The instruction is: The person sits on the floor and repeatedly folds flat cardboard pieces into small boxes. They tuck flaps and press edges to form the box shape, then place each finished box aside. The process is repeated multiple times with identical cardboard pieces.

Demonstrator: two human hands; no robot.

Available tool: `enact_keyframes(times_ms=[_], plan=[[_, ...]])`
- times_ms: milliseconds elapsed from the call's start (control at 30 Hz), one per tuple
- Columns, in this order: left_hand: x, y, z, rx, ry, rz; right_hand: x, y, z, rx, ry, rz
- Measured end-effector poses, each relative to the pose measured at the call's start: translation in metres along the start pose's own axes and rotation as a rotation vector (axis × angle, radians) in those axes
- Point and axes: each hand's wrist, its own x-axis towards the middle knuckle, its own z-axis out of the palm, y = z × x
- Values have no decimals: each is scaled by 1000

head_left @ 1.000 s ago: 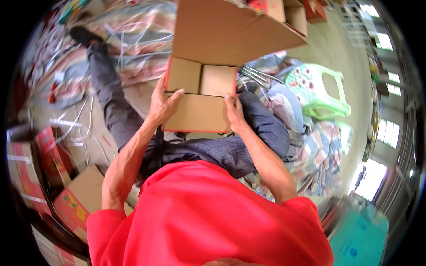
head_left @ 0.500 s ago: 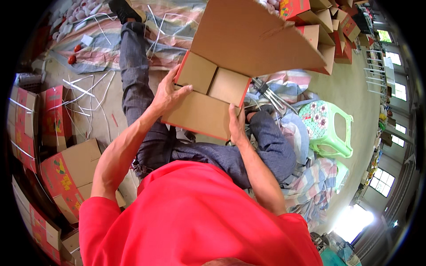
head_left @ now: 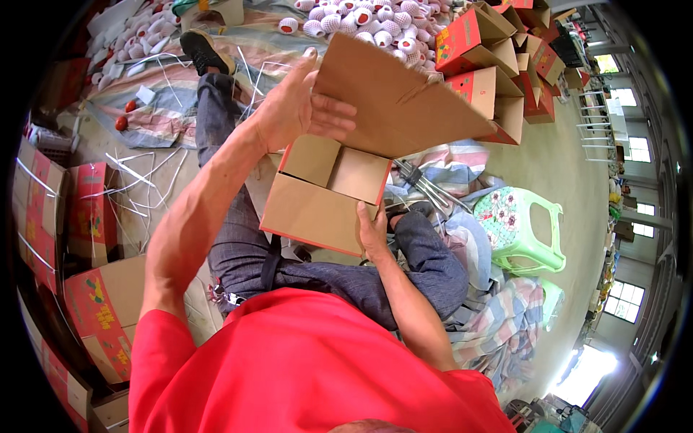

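A cardboard box (head_left: 310, 202) with red edges rests over my lap, its brown inner faces turned up. Two inner flaps and a near flap lie folded in, leaving a gap where the pale inside shows. One large brown flap (head_left: 397, 101) stands up at the far side. My left hand (head_left: 299, 108) is at the left edge of that flap, fingers stretched out across its inner face and thumb apart. At the near right corner, my right hand (head_left: 373, 229) grips the box, thumb on top and the other fingers mostly hidden beneath.
Red cartons (head_left: 101, 314) line the left side, near loose white straps (head_left: 137, 173). Ahead, net-wrapped fruits (head_left: 375, 22) lie heaped on a striped sheet (head_left: 162, 86). Open boxes (head_left: 480, 43) crowd the far right. A green stool (head_left: 520, 227) and metal rods (head_left: 426, 184) are to the right.
My left hand has left the box's left side and risen to the standing flap, its fingers spreading. My right hand keeps its hold. More of the fruit heap shows ahead.
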Motion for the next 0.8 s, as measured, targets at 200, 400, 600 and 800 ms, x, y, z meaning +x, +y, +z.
enact_keyframes(times_ms=[200,400,600,800], plan=[[-65,-53,-14,513,33,448,-4,-23,8,61,27,59],[-120,-88,16,-177,279,-90,-25,-27,-21,26,-11,83],[-104,-91,-5,-188,1,-323,-26,-22,-40,-166,-87,-13],[-77,-74,-11,-37,52,-154,18,15,-37,-1244,-221,-799]])
